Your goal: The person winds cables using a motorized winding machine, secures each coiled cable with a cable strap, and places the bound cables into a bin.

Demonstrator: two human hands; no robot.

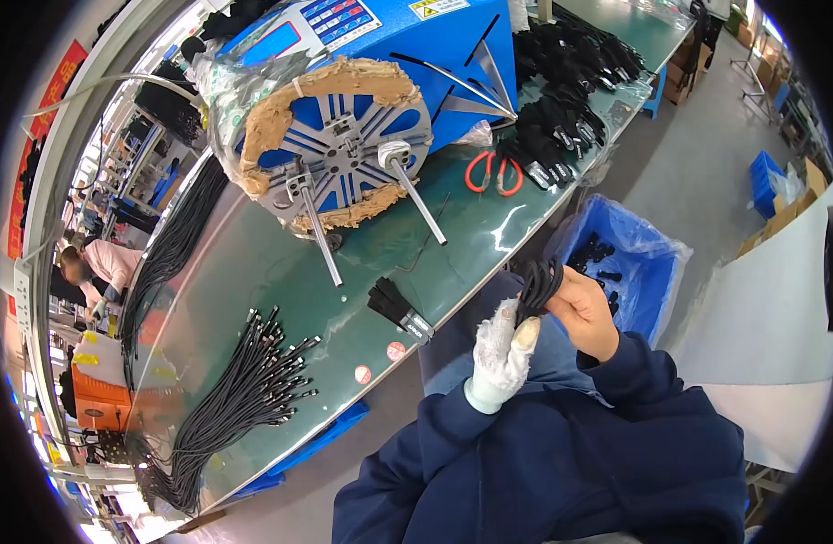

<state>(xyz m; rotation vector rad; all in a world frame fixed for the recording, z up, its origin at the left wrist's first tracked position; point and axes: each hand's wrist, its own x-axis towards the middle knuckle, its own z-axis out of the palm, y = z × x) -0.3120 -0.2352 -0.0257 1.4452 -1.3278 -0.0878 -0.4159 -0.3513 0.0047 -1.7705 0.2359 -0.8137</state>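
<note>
A coiled black cable [541,283] is held up over my lap, beyond the table's front edge. My left hand [503,355], in a worn white glove, has its fingers against the coil's lower left side. My bare right hand [583,311] pinches the coil from the right. On the green table, the nearest item is a small bundle of black straps [400,310] with white print. A winding machine with a round metal wheel [344,159] and two projecting rods stands behind it.
Many black cables [244,390] lie on the table at the left. Red-handled scissors [493,174] and piles of bundled cables [571,100] are at the back right. A blue bin [648,263] stands right of my hands. A co-worker [108,265] is at far left.
</note>
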